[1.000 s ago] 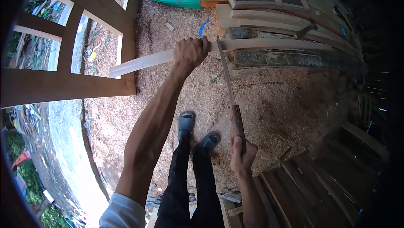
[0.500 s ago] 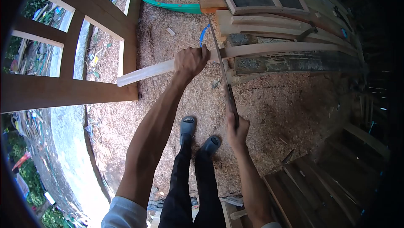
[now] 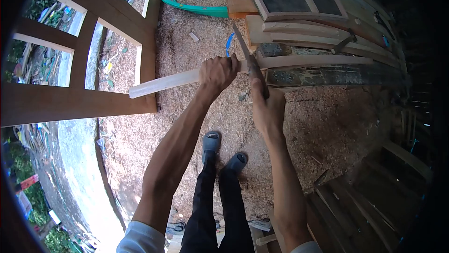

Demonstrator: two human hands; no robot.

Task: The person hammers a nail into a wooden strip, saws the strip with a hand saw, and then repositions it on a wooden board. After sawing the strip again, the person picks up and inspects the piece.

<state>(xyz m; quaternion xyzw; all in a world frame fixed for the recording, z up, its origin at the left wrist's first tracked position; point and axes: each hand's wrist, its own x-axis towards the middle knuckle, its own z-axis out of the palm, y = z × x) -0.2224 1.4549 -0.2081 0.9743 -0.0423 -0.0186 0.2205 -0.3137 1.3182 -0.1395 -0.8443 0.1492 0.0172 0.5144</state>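
A long pale wooden strip (image 3: 164, 83) runs across the view, its left end hanging free over the sawdust. My left hand (image 3: 219, 72) is closed around the strip, just left of the saw. In my closed right hand (image 3: 268, 108) is the handle of a handsaw (image 3: 242, 42), whose blade points away from me and crosses the strip. How deep the blade sits in the wood is hidden. To the right, the strip rests along dark weathered timber (image 3: 322, 75). A thin blue strip (image 3: 229, 43) shows beyond my left hand, by the blade.
A wooden frame with openings (image 3: 112, 99) stands at left. Stacked boards (image 3: 304, 29) and a hammer (image 3: 345, 41) lie at upper right. A green plastic frame (image 3: 194, 9) lies at the top. Sawdust covers the ground (image 3: 187, 127); more planks (image 3: 348, 206) are at lower right.
My right hand has pushed the saw forward, away from me, so its handle is now close to the strip. My left hand keeps its hold; the view has shifted slightly.
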